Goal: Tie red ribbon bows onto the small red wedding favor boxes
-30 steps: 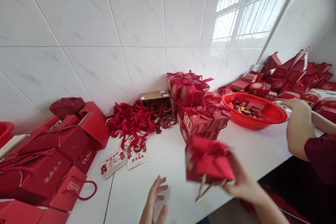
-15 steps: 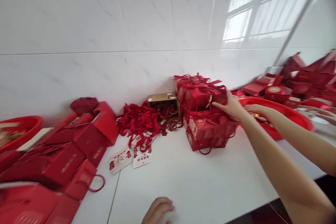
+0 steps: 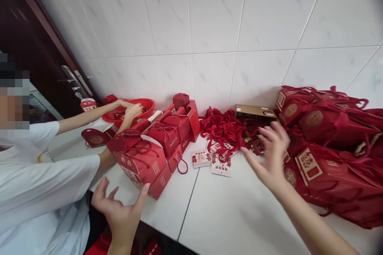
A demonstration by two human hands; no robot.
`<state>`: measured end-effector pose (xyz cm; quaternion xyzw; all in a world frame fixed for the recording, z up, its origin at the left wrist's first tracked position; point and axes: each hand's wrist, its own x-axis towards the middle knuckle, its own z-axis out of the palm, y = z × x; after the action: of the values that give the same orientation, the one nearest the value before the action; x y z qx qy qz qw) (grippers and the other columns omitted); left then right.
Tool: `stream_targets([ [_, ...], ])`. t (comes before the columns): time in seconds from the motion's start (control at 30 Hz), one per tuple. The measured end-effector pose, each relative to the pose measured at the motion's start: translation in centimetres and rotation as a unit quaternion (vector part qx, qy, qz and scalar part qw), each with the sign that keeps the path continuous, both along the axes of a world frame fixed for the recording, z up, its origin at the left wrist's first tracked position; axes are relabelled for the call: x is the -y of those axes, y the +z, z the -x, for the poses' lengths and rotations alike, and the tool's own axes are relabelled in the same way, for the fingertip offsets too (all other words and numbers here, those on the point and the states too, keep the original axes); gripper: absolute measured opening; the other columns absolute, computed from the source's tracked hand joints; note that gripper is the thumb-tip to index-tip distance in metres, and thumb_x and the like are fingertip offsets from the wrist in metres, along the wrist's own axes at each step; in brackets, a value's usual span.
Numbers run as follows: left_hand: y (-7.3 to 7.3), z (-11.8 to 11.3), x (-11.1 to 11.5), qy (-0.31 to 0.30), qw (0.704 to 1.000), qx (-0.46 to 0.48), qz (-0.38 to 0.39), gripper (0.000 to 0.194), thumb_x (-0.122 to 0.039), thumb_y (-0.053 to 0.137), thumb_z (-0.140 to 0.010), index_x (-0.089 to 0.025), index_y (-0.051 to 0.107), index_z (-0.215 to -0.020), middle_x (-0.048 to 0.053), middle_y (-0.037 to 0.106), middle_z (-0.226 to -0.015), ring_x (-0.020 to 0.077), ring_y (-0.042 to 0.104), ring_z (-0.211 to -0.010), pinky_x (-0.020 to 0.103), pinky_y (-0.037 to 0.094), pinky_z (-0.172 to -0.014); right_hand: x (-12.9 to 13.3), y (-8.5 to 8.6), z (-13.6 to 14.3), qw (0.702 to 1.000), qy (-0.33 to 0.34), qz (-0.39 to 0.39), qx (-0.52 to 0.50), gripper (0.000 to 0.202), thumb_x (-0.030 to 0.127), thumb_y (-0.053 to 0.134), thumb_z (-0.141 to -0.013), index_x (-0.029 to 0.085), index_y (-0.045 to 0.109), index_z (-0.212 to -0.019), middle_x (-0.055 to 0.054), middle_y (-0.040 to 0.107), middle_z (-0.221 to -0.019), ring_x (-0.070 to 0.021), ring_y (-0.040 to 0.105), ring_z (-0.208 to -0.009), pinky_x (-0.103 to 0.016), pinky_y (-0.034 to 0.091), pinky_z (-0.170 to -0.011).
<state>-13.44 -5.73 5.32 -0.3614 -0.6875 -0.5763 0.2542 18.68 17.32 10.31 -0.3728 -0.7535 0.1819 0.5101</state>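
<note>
My left hand [image 3: 121,211] is raised at the table's front edge, fingers apart, with nothing in it. Closest to it is a stack of red gift boxes [image 3: 143,159] with cord handles. My right hand [image 3: 272,159] hovers over the table, thumb and fingers spread and holding nothing. Just right of it stands a pile of ribbon-tied red boxes [image 3: 335,167]. Between the hands, against the wall, lie a heap of dark red ribbons [image 3: 223,125] and several white printed cards [image 3: 221,167]. A gold-brown open carton [image 3: 255,111] sits behind the right hand.
At the left a person in a white shirt [image 3: 56,175] reaches both hands into a red plastic basket [image 3: 149,103]. A flattened-looking red box [image 3: 95,137] lies near that person. A tiled wall [image 3: 209,28] bounds the white table [image 3: 227,215] at the back.
The view has swung left, bringing the neighbouring person into sight. My right hand has come away from the ribbon-tied boxes. My left hand has risen further into view.
</note>
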Motion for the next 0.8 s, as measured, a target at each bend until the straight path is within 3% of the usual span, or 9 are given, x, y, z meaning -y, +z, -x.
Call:
stream_targets([
  [0.07,-0.6,1.3,-0.5,-0.033,0.996,0.077,0.024,0.11,-0.042,0.084,-0.059,-0.02,0.019,-0.145,0.021,0.027,-0.149,0.0388,0.034,-0.138,0.059,0.039,-0.106,-0.2,-0.5,6.5,0.994,0.073,0.05,-0.071,0.069,0.053,0.061,-0.085,0.028,0.033,-0.143,-0.013,0.011,-0.157,-0.0316,0.025,-0.144,-0.05,0.041,-0.108],
  [0.1,-1.1,1.8,-0.7,-0.05,0.992,0.108,0.035,0.115,-0.043,0.085,-0.058,-0.02,0.016,-0.146,0.021,0.026,-0.15,0.0392,0.031,-0.14,0.059,0.036,-0.108,-0.7,-0.6,9.7,0.986,0.101,0.1,-0.089,0.07,0.053,0.059,-0.085,0.026,0.033,-0.143,-0.015,0.016,-0.155,-0.0317,0.029,-0.142,-0.05,0.041,-0.107],
  [0.17,-2.3,2.5,-1.3,-0.081,0.985,0.146,0.052,0.124,-0.041,0.087,-0.054,-0.02,0.009,-0.148,0.023,0.021,-0.152,0.0402,0.026,-0.143,0.06,0.032,-0.111,-2.2,-0.9,15.2,0.981,0.116,0.126,-0.086,0.066,0.051,0.054,-0.087,0.02,0.035,-0.141,-0.018,0.033,-0.147,-0.0326,0.037,-0.136,-0.051,0.042,-0.106],
  [0.23,-3.7,2.8,-1.5,-0.107,0.978,0.164,0.065,0.131,-0.037,0.088,-0.052,-0.02,0.002,-0.15,0.025,0.015,-0.154,0.0405,0.022,-0.145,0.06,0.03,-0.113,-3.6,-1.2,19.4,0.98,0.121,0.132,-0.082,0.06,0.047,0.053,-0.087,0.019,0.04,-0.138,-0.018,0.041,-0.141,-0.0312,0.042,-0.133,-0.049,0.04,-0.108],
  [0.3,-4.9,2.6,-1.5,-0.127,0.973,0.179,0.07,0.134,-0.034,0.088,-0.053,-0.021,-0.002,-0.151,0.025,0.01,-0.156,0.0398,0.022,-0.146,0.06,0.029,-0.114,-4.6,-1.6,22.2,0.983,0.11,0.123,-0.084,0.053,0.043,0.051,-0.088,0.018,0.044,-0.135,-0.017,0.041,-0.141,-0.0288,0.041,-0.134,-0.046,0.037,-0.111],
  [0.43,-6.5,1.4,-1.2,-0.151,0.962,0.219,0.061,0.124,-0.036,0.082,-0.063,-0.029,-0.003,-0.153,0.017,0.01,-0.161,0.0366,0.022,-0.147,0.061,0.023,-0.117,-5.8,-2.8,24.5,0.988,0.048,0.112,-0.091,0.042,0.028,0.043,-0.091,0.014,0.046,-0.131,-0.019,0.03,-0.145,-0.0275,0.032,-0.139,-0.045,0.029,-0.116],
  [0.53,-6.8,0.3,-1.3,-0.145,0.958,0.24,0.056,0.121,-0.037,0.079,-0.068,-0.03,-0.007,-0.153,0.016,0.011,-0.161,0.0353,0.024,-0.147,0.06,0.024,-0.118,-6.8,-4.5,24.8,0.989,0.018,0.127,-0.071,0.05,0.025,0.058,-0.087,0.013,0.045,-0.134,-0.019,0.03,-0.147,-0.0339,0.031,-0.139,-0.054,0.03,-0.113],
  [0.63,-6.6,-0.1,-1.4,-0.123,0.959,0.25,0.054,0.118,-0.036,0.078,-0.072,-0.032,-0.008,-0.152,0.018,0.014,-0.16,0.0351,0.032,-0.144,0.058,0.032,-0.114,-8.0,-6.2,25.0,0.989,0.013,0.141,-0.043,0.047,0.03,0.065,-0.09,0.018,0.05,-0.132,-0.013,0.042,-0.144,-0.0327,0.044,-0.13,-0.055,0.041,-0.104],
  [0.8,-6.2,-0.1,-1.3,-0.12,0.955,0.267,0.055,0.12,-0.036,0.08,-0.069,-0.032,-0.006,-0.153,0.017,0.016,-0.159,0.0368,0.032,-0.144,0.059,0.035,-0.113,-9.9,-6.9,24.4,0.986,0.009,0.165,-0.012,0.029,0.032,0.059,-0.096,0.017,0.06,-0.12,-0.009,0.061,-0.122,-0.0216,0.063,-0.103,-0.043,0.055,-0.089],
])
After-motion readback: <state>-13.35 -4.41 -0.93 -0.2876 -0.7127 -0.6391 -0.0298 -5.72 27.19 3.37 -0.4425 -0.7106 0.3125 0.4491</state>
